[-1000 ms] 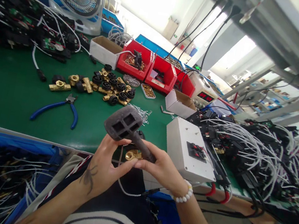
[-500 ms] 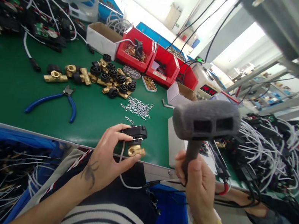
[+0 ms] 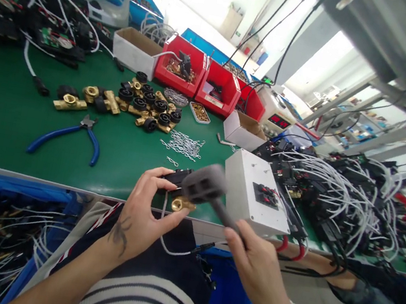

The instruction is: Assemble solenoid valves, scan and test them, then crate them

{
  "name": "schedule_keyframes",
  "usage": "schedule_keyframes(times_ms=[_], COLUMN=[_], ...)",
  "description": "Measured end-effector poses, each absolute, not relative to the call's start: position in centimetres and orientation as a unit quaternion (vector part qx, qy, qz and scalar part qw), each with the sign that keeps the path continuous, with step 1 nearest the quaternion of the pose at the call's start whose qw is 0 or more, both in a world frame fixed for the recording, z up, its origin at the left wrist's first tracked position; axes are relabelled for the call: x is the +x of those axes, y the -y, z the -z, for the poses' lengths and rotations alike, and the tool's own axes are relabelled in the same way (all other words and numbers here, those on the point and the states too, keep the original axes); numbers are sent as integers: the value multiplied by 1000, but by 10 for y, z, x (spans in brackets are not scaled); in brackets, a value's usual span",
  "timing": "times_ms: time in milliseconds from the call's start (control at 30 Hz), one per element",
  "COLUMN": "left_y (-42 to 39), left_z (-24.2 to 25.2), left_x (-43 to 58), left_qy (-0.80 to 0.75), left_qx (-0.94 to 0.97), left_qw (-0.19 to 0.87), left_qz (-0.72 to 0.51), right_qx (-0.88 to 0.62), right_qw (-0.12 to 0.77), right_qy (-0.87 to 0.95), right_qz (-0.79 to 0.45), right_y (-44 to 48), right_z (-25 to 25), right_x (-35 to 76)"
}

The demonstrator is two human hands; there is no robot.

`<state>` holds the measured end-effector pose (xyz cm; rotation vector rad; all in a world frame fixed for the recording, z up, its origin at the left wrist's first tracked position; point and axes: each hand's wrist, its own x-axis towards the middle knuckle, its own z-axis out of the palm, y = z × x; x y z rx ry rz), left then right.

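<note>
My left hand (image 3: 149,208) grips a brass valve with a black plastic housing (image 3: 181,204) at the front edge of the green bench. A white cable hangs down from it. In my right hand (image 3: 256,263) is the handle of a grey mallet (image 3: 205,186), its head slightly blurred. The mallet head is over the right side of the valve and hides part of it; whether they touch I cannot tell. Just beyond lie a single hairpin clip (image 3: 172,161) and a pile of such wire clips (image 3: 182,145).
Blue-handled cutting pliers (image 3: 68,136) lie left, below several brass valves (image 3: 150,106). Red bins (image 3: 219,92) stand behind. A white switch box (image 3: 248,181) is right, beside heaped cables (image 3: 322,186). A blue crate (image 3: 15,192) sits lower left. Another person's arm (image 3: 338,275) reaches in at right.
The mallet has swung down and left from its raised position onto or just over the valve. My right hand turned and lowered with it. My left hand stays around the valve.
</note>
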<state>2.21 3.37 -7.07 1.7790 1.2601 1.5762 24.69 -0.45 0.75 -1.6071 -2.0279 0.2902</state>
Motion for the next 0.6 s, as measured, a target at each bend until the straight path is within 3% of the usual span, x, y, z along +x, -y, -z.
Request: schedule_keyframes(times_ms=[100, 233, 433, 600], left_y=[-35, -36, -36, -34], left_z=[71, 72, 73, 73], left_x=[23, 22, 22, 22], left_qy=[-454, -457, -460, -462], left_qx=[647, 648, 637, 643], left_qw=[210, 220, 216, 212], left_qz=[-575, -568, -579, -573], right_qx=[-591, -593, -605, -606], right_qw=[242, 396, 220, 359], right_qy=[762, 690, 750, 687], right_qz=[-110, -126, -153, -180], right_y=[5, 8, 1, 0], right_z=[-10, -11, -8, -10], right_x=[249, 253, 248, 251])
